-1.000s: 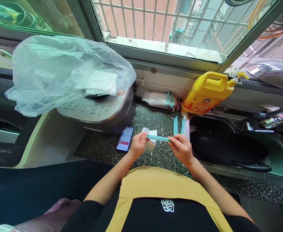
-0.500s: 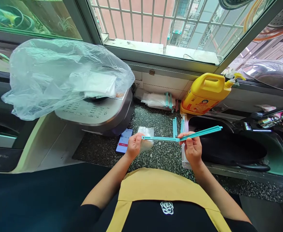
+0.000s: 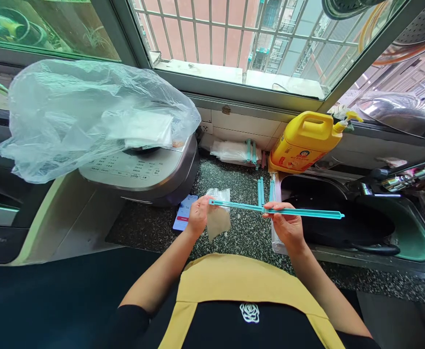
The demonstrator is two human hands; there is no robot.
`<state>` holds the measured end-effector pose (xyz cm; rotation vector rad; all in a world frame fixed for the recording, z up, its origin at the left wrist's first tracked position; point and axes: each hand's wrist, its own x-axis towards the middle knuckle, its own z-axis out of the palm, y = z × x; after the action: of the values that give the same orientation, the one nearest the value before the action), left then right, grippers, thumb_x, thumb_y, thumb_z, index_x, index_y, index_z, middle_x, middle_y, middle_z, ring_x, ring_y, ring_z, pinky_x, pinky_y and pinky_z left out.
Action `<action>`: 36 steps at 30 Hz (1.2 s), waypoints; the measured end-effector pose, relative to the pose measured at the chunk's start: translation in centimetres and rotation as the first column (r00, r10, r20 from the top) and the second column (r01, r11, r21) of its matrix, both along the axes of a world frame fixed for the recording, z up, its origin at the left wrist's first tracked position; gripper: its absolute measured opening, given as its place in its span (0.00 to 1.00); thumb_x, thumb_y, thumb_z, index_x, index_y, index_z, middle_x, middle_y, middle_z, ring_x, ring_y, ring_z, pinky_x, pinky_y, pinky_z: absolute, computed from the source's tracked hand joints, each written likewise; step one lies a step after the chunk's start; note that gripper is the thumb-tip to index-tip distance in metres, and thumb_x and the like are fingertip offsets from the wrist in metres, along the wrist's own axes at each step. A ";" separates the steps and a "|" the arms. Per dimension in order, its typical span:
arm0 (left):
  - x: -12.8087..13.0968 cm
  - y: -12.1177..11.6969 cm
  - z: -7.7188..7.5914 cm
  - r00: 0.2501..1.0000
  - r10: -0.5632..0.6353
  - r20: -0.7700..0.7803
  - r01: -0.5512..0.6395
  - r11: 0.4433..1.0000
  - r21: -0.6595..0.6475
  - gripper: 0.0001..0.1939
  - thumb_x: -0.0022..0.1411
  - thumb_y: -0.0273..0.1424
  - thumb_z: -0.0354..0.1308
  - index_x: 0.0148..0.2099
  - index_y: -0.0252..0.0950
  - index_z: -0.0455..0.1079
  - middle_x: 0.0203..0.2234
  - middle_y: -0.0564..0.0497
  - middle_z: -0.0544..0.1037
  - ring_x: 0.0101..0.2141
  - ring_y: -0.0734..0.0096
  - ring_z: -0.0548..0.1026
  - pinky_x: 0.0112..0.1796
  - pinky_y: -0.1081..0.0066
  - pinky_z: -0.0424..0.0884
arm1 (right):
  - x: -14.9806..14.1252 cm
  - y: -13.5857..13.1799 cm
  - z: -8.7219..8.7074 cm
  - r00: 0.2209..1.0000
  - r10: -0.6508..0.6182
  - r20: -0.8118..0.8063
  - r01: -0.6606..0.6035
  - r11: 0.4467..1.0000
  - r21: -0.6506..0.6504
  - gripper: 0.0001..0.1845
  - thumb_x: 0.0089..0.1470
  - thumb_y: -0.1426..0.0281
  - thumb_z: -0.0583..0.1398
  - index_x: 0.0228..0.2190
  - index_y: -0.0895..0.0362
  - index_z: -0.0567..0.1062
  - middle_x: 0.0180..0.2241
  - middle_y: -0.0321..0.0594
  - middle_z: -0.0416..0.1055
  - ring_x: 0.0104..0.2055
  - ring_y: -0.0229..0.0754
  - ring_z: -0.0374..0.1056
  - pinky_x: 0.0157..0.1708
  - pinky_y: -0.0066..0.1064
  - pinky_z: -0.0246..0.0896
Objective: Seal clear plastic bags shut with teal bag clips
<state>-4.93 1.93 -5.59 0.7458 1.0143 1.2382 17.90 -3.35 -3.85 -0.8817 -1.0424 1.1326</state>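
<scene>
A long turquoise bag sealing clip [image 3: 236, 205] is stretched open almost straight between my hands, its two arms joined at a hinge near my right fingers. My left hand [image 3: 197, 216] pinches the left end. My right hand [image 3: 287, 224] grips beside the hinge, with the other arm pointing right over the sink. Under the clip, close to my left hand, a small clear plastic bag [image 3: 218, 224] with brownish contents lies on the counter. More turquoise clips [image 3: 260, 190] lie just beyond my right hand, next to a clear plastic package [image 3: 278, 245].
A phone [image 3: 185, 213] showing a timer lies left of the bag, before a rice cooker [image 3: 132, 169] topped by a large plastic bag [image 3: 88, 111]. Packaged bags [image 3: 230, 149] line the wall. A yellow jug [image 3: 303, 143] stands by the sink [image 3: 417, 237], which holds a black pan [image 3: 346, 218].
The clip's right arm has swung down from an upward slant to nearly level, opening the clip straighter. Both hands stay near the same places, and the view has shifted slightly.
</scene>
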 end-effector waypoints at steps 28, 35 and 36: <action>0.1 -1.1 0.2 0.924 -0.065 -0.376 0.186 0.937 0.295 0.25 0.58 0.50 0.51 0.26 0.35 0.73 0.23 0.48 0.76 0.27 0.68 0.72 0.32 0.70 0.66 | 0.0 0.1 0.4 0.897 -0.436 0.076 0.436 0.900 0.014 0.08 0.49 0.68 0.64 0.28 0.52 0.68 0.33 0.32 0.70 0.28 0.33 0.68 0.34 0.30 0.66; 0.8 -2.7 1.2 0.834 -0.086 -0.545 0.434 0.711 0.553 0.23 0.65 0.43 0.44 0.32 0.36 0.74 0.25 0.45 0.77 0.28 0.66 0.71 0.32 0.68 0.65 | -2.6 0.2 -1.6 0.917 -0.181 0.356 0.204 0.979 -0.029 0.13 0.54 0.57 0.59 0.31 0.53 0.75 0.31 0.37 0.71 0.32 0.39 0.67 0.35 0.33 0.63; 0.9 -2.7 1.4 0.815 -0.095 -0.572 0.481 0.663 0.574 0.22 0.65 0.42 0.43 0.32 0.36 0.74 0.24 0.45 0.77 0.28 0.66 0.71 0.32 0.67 0.65 | -3.1 0.2 -1.6 0.932 -0.129 0.339 0.156 0.986 -0.053 0.15 0.54 0.55 0.58 0.31 0.54 0.75 0.30 0.38 0.70 0.32 0.39 0.67 0.33 0.33 0.63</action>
<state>-4.00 -0.79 -4.20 1.8556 0.7399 1.1418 14.84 -3.12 -5.47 -1.2245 -1.1935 0.9244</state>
